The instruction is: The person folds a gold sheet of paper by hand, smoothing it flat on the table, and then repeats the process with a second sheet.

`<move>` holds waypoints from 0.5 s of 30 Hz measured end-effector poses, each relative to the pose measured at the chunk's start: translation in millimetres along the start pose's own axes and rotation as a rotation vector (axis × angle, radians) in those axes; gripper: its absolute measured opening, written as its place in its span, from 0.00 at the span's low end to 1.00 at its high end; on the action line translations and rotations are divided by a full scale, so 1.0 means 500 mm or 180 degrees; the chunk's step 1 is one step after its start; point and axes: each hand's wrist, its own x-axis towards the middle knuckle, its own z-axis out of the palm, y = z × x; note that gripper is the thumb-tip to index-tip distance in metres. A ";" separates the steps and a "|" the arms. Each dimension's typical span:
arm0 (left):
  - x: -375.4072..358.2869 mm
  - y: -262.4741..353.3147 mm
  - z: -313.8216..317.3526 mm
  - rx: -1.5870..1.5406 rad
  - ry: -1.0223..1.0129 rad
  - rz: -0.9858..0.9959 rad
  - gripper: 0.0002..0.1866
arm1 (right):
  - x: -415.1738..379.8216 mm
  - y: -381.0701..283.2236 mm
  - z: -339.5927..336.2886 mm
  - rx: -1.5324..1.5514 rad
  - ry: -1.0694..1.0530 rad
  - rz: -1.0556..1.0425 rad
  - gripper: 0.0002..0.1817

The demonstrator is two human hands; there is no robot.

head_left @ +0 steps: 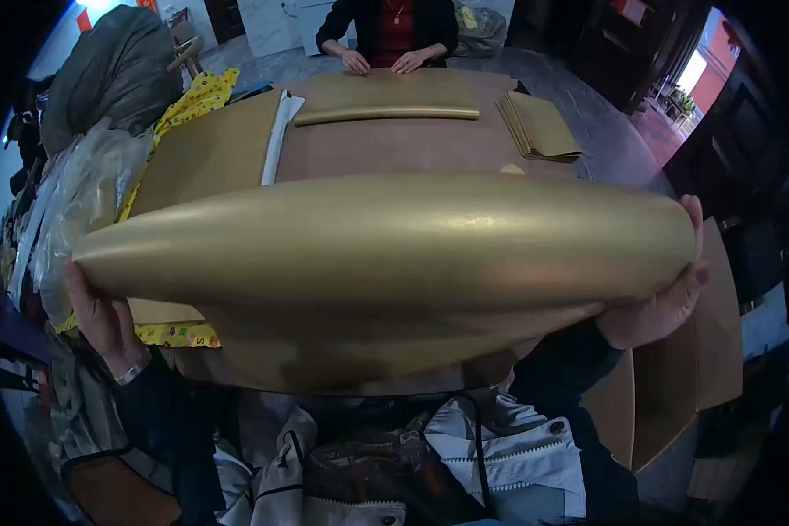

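A large sheet of gold paper (pixel 394 237) is stretched between my two hands, its middle bowed into a wide, shiny curve above the near side of the table. My left hand (pixel 105 320) grips its left end, with the fingers partly behind the sheet. At the other end, my right hand (pixel 657 307) is closed round the edge, thumb and fingers showing at the rim. Across the table, another gold sheet (pixel 386 92) lies with its near edge curled, under a co-worker's hands (pixel 381 61).
A stack of folded gold paper (pixel 543 127) sits on the table's (pixel 394 149) right. Cardboard (pixel 206 145) and a white strip (pixel 282 138) lie left, beside yellow printed wrapping (pixel 193 98) and clear plastic (pixel 92 202). An open cardboard box (pixel 666 386) stands near my right arm.
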 end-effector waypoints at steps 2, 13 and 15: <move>-0.050 0.016 0.053 -0.0327 -0.0530 0.0218 0.29 | 0.006 -0.041 -0.027 0.1874 -0.1260 0.0272 0.36; -0.126 0.001 0.109 -0.1834 -0.2234 -0.0447 0.21 | 0.127 -0.269 -0.174 -0.0466 -0.0122 -0.0583 0.23; -0.117 -0.016 0.128 -0.1667 -0.2385 -0.0317 0.18 | 0.165 -0.276 -0.179 -0.1023 0.0124 -0.0671 0.23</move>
